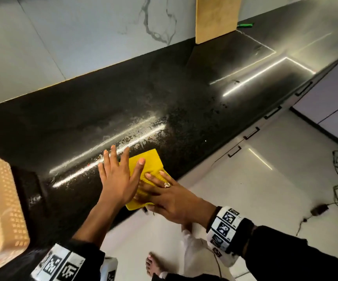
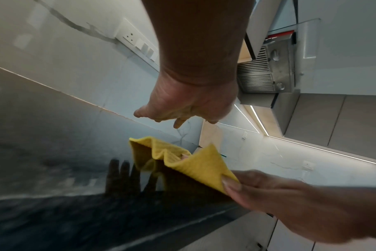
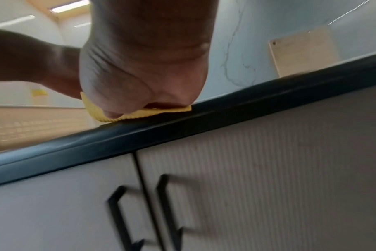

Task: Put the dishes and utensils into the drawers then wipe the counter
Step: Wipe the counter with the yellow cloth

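Head view: yellow waffle-weave cloth point(image 1: 143, 169), folded, lies at the front edge of the polished black speckled stone counter point(image 1: 123, 102), wet streaks just behind it. Right hand point(image 1: 170, 196), gold ring on one finger, presses flat on the cloth w/ straight fingers; in left wrist view its thumb pinches a raised corner. Left hand point(image 1: 119, 179) is spread flat, fingers straight, partly over the cloth's left side. Both wrists wear white bands w/ black square marker patterns, no readable text. Cream perforated plastic basket point(image 1: 3, 203) at counter's left end. Light wooden board point(image 1: 217, 17) leans upright on the white marble-veined wall at the back edge. Pale drawer fronts w/ black bar handles point(image 3: 122, 215) sit below.
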A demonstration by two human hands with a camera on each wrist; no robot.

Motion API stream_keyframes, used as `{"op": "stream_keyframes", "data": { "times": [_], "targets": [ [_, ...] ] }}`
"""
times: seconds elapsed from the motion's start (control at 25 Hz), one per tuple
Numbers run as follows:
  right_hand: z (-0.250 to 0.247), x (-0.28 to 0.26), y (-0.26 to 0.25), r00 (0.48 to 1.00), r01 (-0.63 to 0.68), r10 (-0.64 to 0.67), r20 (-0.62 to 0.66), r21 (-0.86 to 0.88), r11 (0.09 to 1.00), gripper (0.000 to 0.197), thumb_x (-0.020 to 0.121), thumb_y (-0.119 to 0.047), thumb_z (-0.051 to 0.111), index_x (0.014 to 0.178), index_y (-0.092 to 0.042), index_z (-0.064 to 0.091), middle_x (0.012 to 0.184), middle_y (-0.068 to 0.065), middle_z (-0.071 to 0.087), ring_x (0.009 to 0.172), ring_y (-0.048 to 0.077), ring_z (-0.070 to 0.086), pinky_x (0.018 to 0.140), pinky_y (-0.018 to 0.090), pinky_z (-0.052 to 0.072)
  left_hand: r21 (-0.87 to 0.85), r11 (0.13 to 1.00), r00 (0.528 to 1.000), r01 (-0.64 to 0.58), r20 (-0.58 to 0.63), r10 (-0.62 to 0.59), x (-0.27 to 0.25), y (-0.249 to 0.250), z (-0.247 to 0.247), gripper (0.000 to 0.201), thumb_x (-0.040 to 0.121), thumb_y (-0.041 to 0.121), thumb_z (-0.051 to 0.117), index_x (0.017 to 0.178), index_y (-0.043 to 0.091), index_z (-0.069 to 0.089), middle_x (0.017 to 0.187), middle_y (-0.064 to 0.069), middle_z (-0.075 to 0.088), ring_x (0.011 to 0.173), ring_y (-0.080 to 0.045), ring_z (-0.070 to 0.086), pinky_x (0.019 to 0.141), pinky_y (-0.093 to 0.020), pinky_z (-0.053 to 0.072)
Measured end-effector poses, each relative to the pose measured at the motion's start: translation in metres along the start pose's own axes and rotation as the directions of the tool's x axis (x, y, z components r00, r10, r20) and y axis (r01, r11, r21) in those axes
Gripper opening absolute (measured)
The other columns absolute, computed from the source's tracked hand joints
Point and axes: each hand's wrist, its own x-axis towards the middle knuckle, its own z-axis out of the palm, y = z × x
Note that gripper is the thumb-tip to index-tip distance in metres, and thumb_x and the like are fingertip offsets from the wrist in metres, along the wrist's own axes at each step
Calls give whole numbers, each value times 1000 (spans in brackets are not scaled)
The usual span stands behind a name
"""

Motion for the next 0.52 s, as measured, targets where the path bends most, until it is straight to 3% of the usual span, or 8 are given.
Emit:
{"op": "stream_keyframes", "data": {
  "times": [0.16, 0.28, 0.36, 0.4, 0.52],
  "targets": [
    [-26, 25, 73, 977, -182, 182, 114, -6, 983, 57, 97, -49, 15, 152, -35, 22, 162, -7, 7, 151, 23, 3, 119, 50, 1, 19, 1000, 999, -12, 34, 12, 12, 33, 7, 81, 87, 72, 17, 155, 28, 18, 164, -7, -4, 150, -23, -14, 119, -46, -9],
    [-41, 33, 113, 893, -449, 448, 48, 12, 893, 65, 92, -53, 4, 152, -36, 24, 163, -5, 9, 150, 27, 6, 117, 51, -1, 27, 999, 998, 34, 53, -35, 16, 49, 13, 85, 83, 71, 16, 156, 27, 17, 164, -7, -5, 150, -22, -15, 119, -46, -9],
    [-41, 13, 129, 804, -589, 592, -54, 59, 806, 62, 95, -51, 9, 151, -34, 30, 162, -3, 15, 150, 30, 11, 117, 51, 1, 32, 998, 997, 60, 52, -62, 21, 61, 20, 85, 84, 71, 15, 156, 26, 16, 164, -7, -5, 149, -23, -16, 119, -47, -9],
    [-37, -5, 132, 785, -608, 611, -105, 62, 792, 58, 97, -49, 13, 150, -33, 32, 162, -2, 18, 149, 30, 13, 117, 51, 2, 30, 997, 996, 72, 50, -74, 23, 67, 25, 84, 84, 71, 16, 156, 26, 16, 164, -7, -6, 149, -23, -16, 119, -47, -9],
    [-29, -69, 147, 776, -595, 599, -197, 84, 799, 51, 102, -43, 21, 151, -33, 31, 162, -3, 19, 150, 25, 11, 119, 50, 6, 15, 994, 992, 106, 64, -107, 32, 90, 47, 84, 85, 71, 14, 156, 26, 15, 164, -6, -6, 149, -22, -16, 119, -48, -10]
  ]
}}
